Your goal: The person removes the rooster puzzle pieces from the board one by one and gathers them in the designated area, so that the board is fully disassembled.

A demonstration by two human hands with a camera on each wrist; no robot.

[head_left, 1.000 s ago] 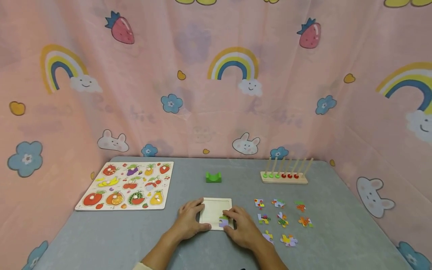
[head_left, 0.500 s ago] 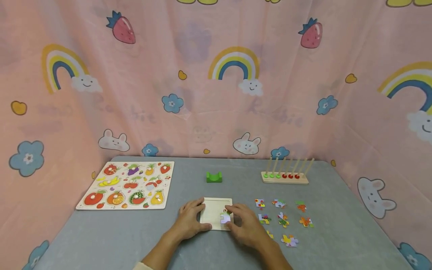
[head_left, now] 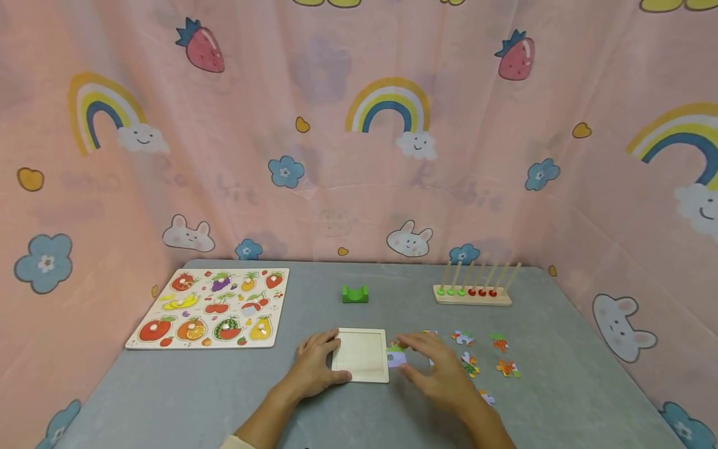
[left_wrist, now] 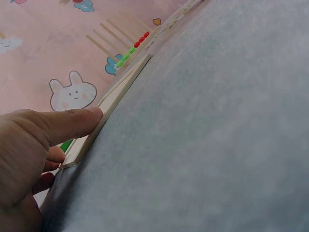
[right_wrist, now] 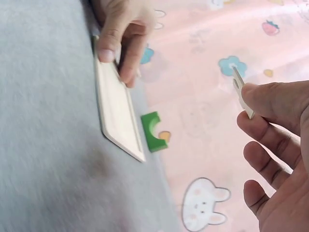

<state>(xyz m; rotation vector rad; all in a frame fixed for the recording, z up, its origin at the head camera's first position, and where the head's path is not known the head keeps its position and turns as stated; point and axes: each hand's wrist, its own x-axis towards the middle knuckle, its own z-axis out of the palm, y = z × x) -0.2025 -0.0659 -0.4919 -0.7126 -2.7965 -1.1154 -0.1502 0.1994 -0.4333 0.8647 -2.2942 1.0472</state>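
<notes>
My left hand (head_left: pixel 315 366) grips the left side of a square, pale wooden puzzle tray (head_left: pixel 360 355), its thumb on the near edge in the left wrist view. No piece lies inside the tray's raised rim. Just right of it, my right hand (head_left: pixel 443 374) pinches a purple and green jigsaw piece (head_left: pixel 396 358) between thumb and index finger. In the right wrist view that piece (right_wrist: pixel 243 94) is seen edge-on, raised off the table, with the other fingers loosely curled. Farther right lie loose jigsaw pieces (head_left: pixel 507 368), some partly hidden behind my right hand.
A fruit peg puzzle board (head_left: pixel 210 310) lies at the left of the grey table (head_left: pixel 185 399). A green block with a curved notch (head_left: pixel 355 295) stands behind the tray. At the back right is a wooden peg rack (head_left: pixel 473 296) with green and red beads.
My right hand has lifted the purple and green jigsaw piece from the tray's lower right corner and moved right with it. My left hand and the tray have stayed put.
</notes>
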